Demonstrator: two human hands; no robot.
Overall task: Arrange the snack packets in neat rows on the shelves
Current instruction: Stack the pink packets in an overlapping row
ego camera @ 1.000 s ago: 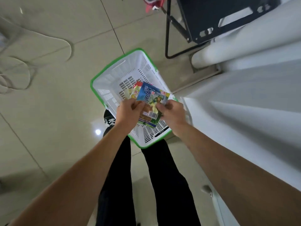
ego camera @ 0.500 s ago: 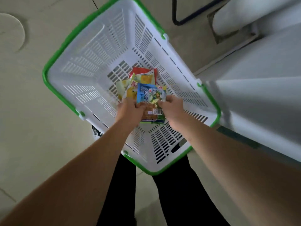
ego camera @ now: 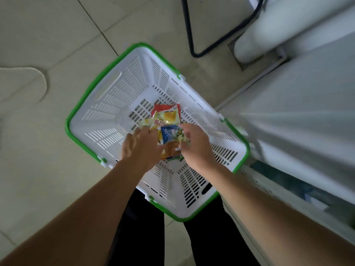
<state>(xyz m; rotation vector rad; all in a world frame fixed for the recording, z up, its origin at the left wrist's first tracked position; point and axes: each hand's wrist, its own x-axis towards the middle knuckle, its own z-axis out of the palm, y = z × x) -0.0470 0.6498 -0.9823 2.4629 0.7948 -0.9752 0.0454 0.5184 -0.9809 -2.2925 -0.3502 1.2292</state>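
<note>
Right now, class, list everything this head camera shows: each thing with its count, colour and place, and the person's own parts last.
Basket: one, white slatted with green rim, on the floor in front of the person.
Snack packets: several in a loose pile on the basket floor; blue packet on top, yellow packet behind it, red packet at the back; exact count unclear.
Floor: beige tiles.
Black tube frame: one, beyond the basket.
White shelf unit: right of the basket.
Legs: two, black trousers, at the basket's near edge.
Left hand: touching the pile.
Right hand: pinching the blue packet.
</note>
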